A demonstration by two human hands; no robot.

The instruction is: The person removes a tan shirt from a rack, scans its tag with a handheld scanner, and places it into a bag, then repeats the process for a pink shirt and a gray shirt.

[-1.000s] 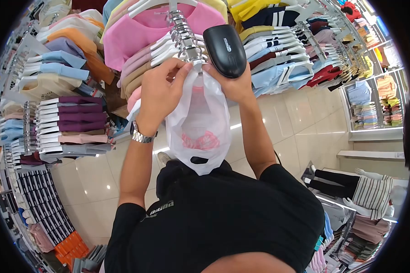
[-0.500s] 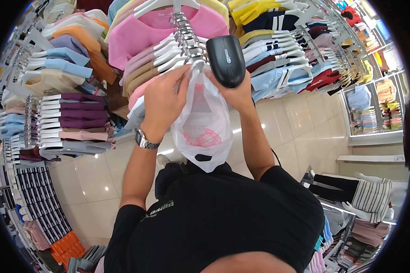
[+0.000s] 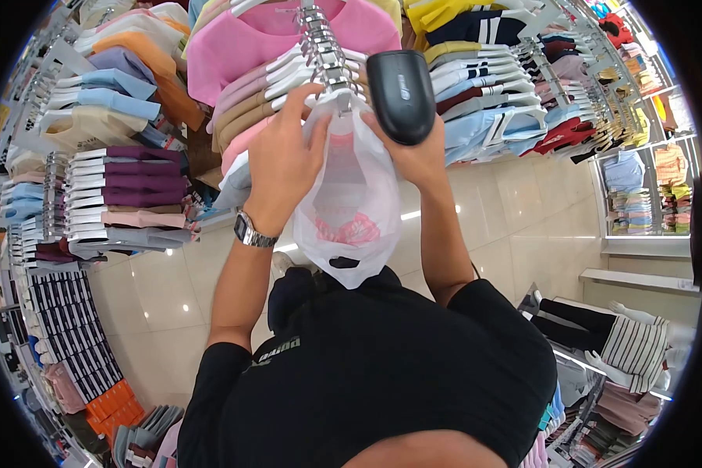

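A translucent white plastic bag (image 3: 345,187) with a pink print hangs from the front of a metal rail, among the hanger hooks (image 3: 324,47). My left hand (image 3: 285,160), with a metal watch (image 3: 253,232) on the wrist, is at the bag's upper left edge. Its thumb and index finger are spread apart, the index finger reaching up to the hooks. My right hand (image 3: 420,160) is closed round a black handheld device (image 3: 402,97), whose head hides most of the fingers. The thumb of that hand lies against the bag's upper right edge.
Behind the bag hang a pink top (image 3: 249,47) and more garments on white hangers. Racks of purple clothes (image 3: 144,183) stand left, and light blue clothes (image 3: 483,129) hang right. A mannequin in a striped top (image 3: 636,351) is at the lower right, beyond the tiled floor (image 3: 499,210).
My left index finger has lifted away from the thumb, opening a gap. The black device and my right hand have shifted slightly up and right. The bag sits slightly higher in view.
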